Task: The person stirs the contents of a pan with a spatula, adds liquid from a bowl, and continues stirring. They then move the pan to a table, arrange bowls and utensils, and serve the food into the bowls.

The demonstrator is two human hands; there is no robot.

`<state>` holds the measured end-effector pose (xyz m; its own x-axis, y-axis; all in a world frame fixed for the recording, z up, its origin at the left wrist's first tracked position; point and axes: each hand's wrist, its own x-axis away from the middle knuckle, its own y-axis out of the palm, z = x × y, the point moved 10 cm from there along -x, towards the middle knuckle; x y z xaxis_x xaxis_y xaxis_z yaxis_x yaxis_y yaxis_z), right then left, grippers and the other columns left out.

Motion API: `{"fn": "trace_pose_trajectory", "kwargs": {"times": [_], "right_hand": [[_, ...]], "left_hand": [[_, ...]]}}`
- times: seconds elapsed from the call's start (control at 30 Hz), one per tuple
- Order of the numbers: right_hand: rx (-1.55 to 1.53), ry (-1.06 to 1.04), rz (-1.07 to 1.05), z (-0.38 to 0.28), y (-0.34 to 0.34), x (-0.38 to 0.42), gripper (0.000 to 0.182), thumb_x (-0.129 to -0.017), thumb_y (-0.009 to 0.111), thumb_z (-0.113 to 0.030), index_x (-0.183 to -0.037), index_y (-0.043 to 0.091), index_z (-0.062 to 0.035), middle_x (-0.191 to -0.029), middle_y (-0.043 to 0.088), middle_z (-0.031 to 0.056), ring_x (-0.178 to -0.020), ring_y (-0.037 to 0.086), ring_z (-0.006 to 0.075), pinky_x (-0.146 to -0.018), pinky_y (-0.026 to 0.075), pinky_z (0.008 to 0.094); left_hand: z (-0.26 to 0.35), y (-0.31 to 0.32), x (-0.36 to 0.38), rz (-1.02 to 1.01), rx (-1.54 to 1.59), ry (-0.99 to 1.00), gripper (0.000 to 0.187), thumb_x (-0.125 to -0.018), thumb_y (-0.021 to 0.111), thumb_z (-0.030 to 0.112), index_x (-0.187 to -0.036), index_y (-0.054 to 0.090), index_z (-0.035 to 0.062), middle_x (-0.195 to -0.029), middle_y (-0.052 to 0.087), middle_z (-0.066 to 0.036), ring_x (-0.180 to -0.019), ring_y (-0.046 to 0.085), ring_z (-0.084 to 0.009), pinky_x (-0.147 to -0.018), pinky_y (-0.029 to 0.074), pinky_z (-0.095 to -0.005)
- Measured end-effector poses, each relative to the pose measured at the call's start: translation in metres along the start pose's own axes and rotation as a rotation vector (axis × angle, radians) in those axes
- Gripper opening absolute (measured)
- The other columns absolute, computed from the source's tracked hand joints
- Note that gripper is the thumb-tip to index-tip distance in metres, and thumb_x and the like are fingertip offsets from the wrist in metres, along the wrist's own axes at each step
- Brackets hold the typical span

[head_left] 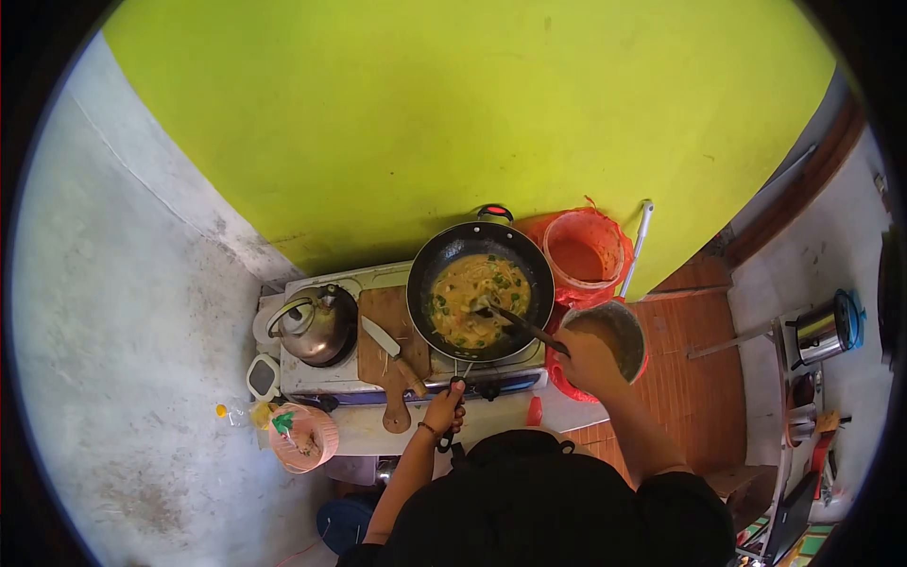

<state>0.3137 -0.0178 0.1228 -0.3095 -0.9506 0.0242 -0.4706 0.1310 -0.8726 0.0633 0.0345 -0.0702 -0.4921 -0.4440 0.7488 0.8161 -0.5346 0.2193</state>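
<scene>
A black wok [427,248] sits on the stove, with yellowish food and green pieces [463,279] in its bottom. My left hand [442,412] is wrapped round the wok's long handle [453,437] at the stove's front edge. In my right hand [588,362] is the dark handle of a cooking spatula [526,326]. Its greyish head rests in the food, partly covered, so the exact shape is hard to make out. Left of the wok lies a wooden cutting board [385,312], a knife [385,342] lying slanted across it.
A metal kettle [321,331] stands at the stove's [300,378] left. Right of the wok are a red-lined bucket [584,248] and a pot of murky liquid [628,345]. A pink basket [304,439] sits front left. Behind rises a yellow-green wall [472,113].
</scene>
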Motion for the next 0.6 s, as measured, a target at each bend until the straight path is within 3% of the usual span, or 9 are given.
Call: {"fn": "trace_pose_trajectory", "kwargs": {"times": [0.13, 0.23, 0.33, 0.43, 0.6], "right_hand": [[-0.250, 0.016, 0.155, -0.001, 0.026, -0.018, 0.025, -0.073, 0.063, -0.008, -0.097, 0.058, -0.0045, -0.083, 0.062, 0.0196, -0.081, 0.059, 0.0383, -0.069, 0.047, 0.0453], [-0.488, 0.117, 0.130, 0.009, 0.037, -0.033, 0.028, -0.075, 0.064, -0.010, -0.102, 0.057, -0.0054, -0.085, 0.062, 0.0200, -0.082, 0.060, 0.0380, -0.070, 0.048, 0.0436], [-0.508, 0.087, 0.159, 0.011, 0.024, -0.042, 0.031, -0.076, 0.063, -0.011, -0.106, 0.057, -0.0068, -0.087, 0.063, 0.0190, -0.083, 0.061, 0.0361, -0.070, 0.048, 0.0425], [-0.191, -0.035, 0.290, 0.001, 0.002, -0.044, 0.030, -0.078, 0.061, -0.011, -0.107, 0.057, -0.0085, -0.083, 0.063, 0.0177, -0.081, 0.062, 0.0352, -0.067, 0.049, 0.0417], [0.088, -0.006, 0.191, 0.016, 0.015, -0.036, 0.031, -0.080, 0.056, -0.012, -0.111, 0.056, -0.0120, -0.077, 0.061, 0.0175, -0.075, 0.061, 0.0363, -0.065, 0.049, 0.0448]], "left_hand": [[0.001, 0.002, -0.001, -0.005, 0.008, -0.009, 0.052, -0.082, 0.054, 0.060, -0.080, 0.042, 0.0097, -0.055, 0.037, 0.002, -0.038, 0.033, -0.0075, -0.037, 0.028, -0.0236], [0.003, 0.003, 0.001, -0.001, 0.005, 0.005, 0.052, -0.082, 0.054, 0.059, -0.081, 0.043, 0.0090, -0.055, 0.038, 0.002, -0.038, 0.034, -0.0075, -0.036, 0.029, -0.0235], [0.004, 0.002, 0.002, 0.002, 0.011, 0.011, 0.051, -0.082, 0.054, 0.059, -0.081, 0.043, 0.0090, -0.054, 0.038, 0.002, -0.038, 0.034, -0.0076, -0.036, 0.029, -0.0234], [0.002, 0.003, 0.001, -0.011, 0.015, 0.015, 0.051, -0.082, 0.054, 0.059, -0.081, 0.043, 0.0090, -0.054, 0.038, 0.002, -0.038, 0.035, -0.0077, -0.036, 0.029, -0.0233], [0.004, 0.002, 0.002, 0.012, 0.002, 0.006, 0.051, -0.082, 0.055, 0.059, -0.081, 0.043, 0.0092, -0.054, 0.038, 0.002, -0.038, 0.035, -0.0079, -0.036, 0.030, -0.0238]]}}
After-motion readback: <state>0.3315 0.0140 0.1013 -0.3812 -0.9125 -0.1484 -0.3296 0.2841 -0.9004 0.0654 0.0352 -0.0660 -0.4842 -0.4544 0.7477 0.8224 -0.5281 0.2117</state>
